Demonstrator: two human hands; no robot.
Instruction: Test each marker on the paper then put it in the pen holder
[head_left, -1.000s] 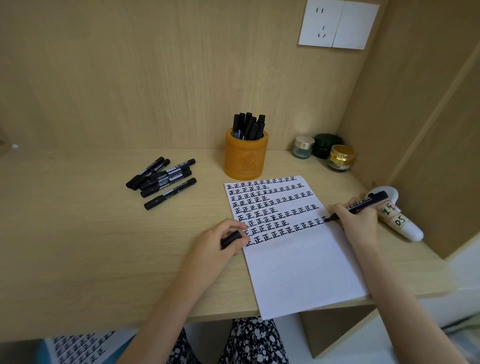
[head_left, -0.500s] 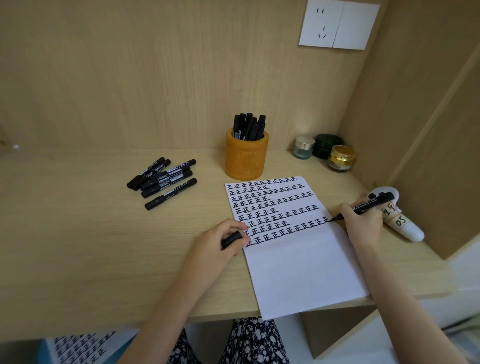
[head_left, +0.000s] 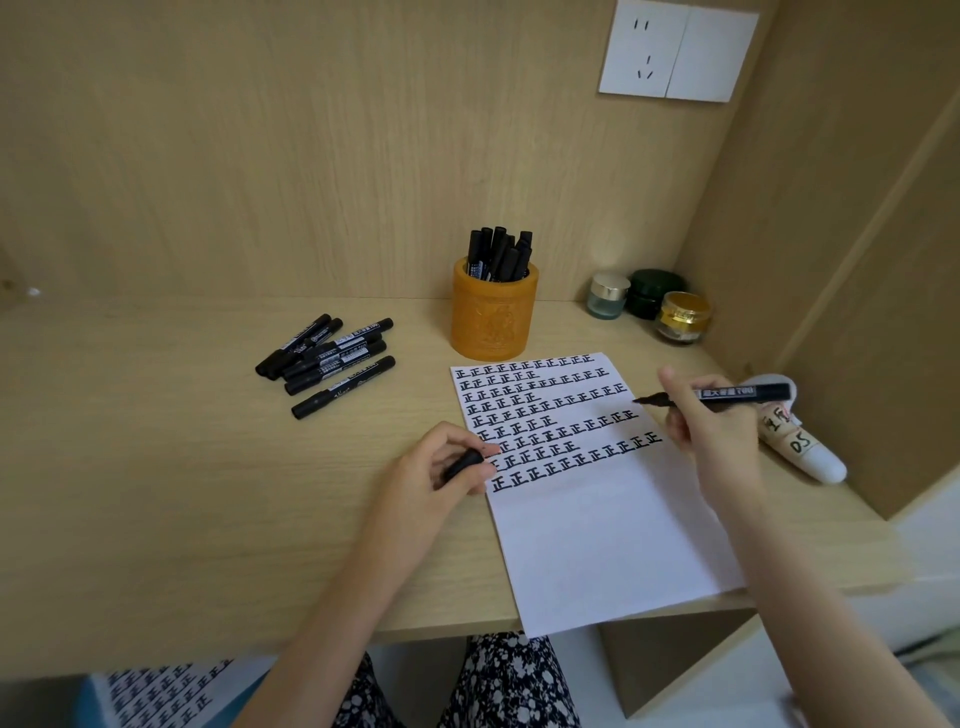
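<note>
The marker (head_left: 727, 395) is over the right edge of the paper (head_left: 597, 530), tip bare. The right hand (head_left: 711, 436) pinches it near the tip. It looks light, hard and smooth, so hold its middle. The left hand (head_left: 431, 478) grips a black cap (head_left: 464, 464) at the paper's left edge. The pen holder (head_left: 493, 327) stands near the back edge of the tabletop (head_left: 156, 467).

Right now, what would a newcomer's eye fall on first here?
The paper at centre, its upper half filled with rows of one black character. The right hand holds an uncapped marker by its right edge while the left hand pinches the cap at its left edge. Behind stands a full orange holder, with loose markers lying to its left.
</note>
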